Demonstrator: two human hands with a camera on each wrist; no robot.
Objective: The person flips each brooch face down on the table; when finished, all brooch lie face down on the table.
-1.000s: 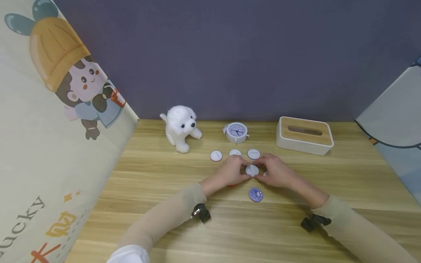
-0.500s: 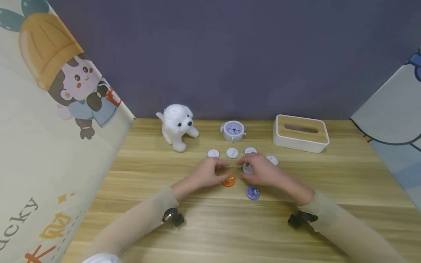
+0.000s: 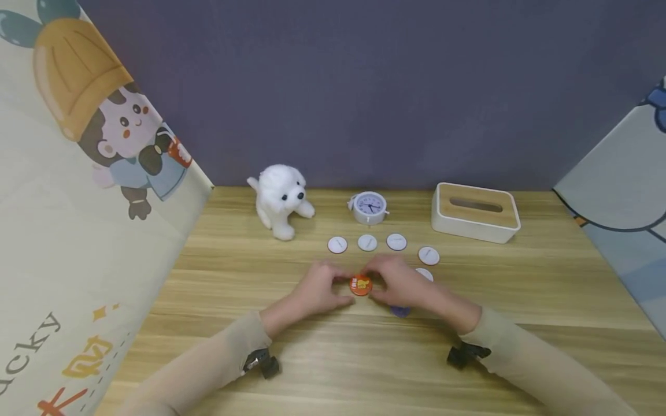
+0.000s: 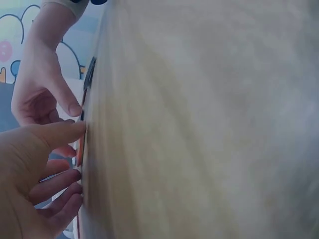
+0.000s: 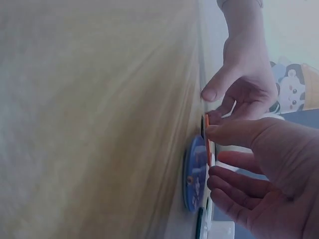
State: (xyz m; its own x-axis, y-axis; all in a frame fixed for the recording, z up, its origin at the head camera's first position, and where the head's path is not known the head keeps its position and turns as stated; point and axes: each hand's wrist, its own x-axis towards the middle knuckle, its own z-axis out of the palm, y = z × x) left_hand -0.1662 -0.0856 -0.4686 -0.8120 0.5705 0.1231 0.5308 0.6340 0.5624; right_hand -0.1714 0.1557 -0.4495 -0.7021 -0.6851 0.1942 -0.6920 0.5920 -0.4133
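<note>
An orange button badge [image 3: 361, 284] with a yellow figure lies between my two hands. My right hand [image 3: 400, 281] pinches its right side by thumb and fingers; in the right wrist view the orange edge [image 5: 208, 144] shows at the thumb. At the badge's left edge, my left hand [image 3: 318, 288] holds its fingers half-bent and apart. Whether its fingertips touch the badge is hard to tell. A purple badge [image 3: 400, 311] lies under my right hand, partly hidden; the right wrist view shows more of this blue-purple badge [image 5: 194, 172].
White-backed badges lie in an arc: one at left [image 3: 337, 245], others further right, including a badge [image 3: 424, 273] partly behind my right hand. Behind them stand a white plush dog [image 3: 282, 199], an alarm clock [image 3: 369, 208] and a tissue box [image 3: 476, 212] on the wooden table [image 3: 333, 364].
Both hands have left the white-backed badge and come to the orange one, moving left and toward me. One white-backed badge now shows to the right of my right hand.
</note>
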